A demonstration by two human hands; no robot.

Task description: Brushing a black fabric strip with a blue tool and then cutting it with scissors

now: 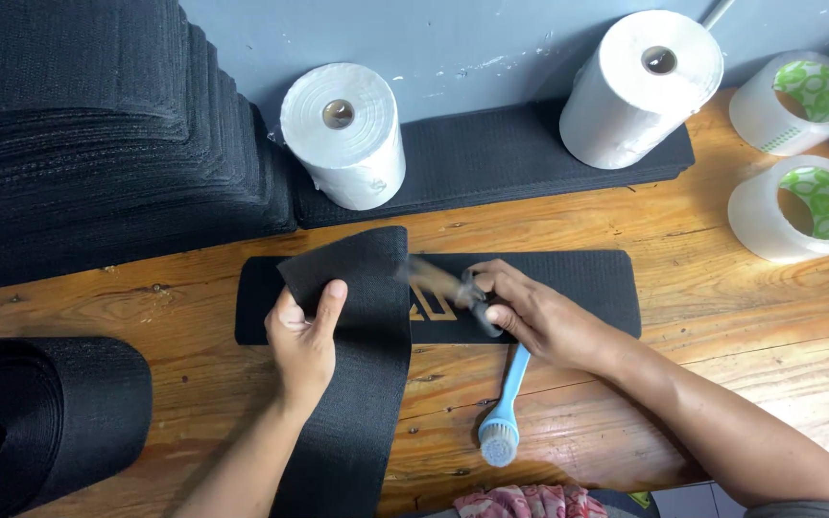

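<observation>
A long black fabric strip lies across a flat black mat on the wooden surface. The left hand pinches its upper end, fingers closed on it. The right hand grips a small tool (blurred), just above a blue brush.

Everything sits around the flat mat lying crosswise on the table. My left hand rests on a strip laid over its left end; my right hand lies on its middle. A brush lies just before it, two paper rolls behind it, two tape rolls to its right, a mat stack behind-left
</observation>
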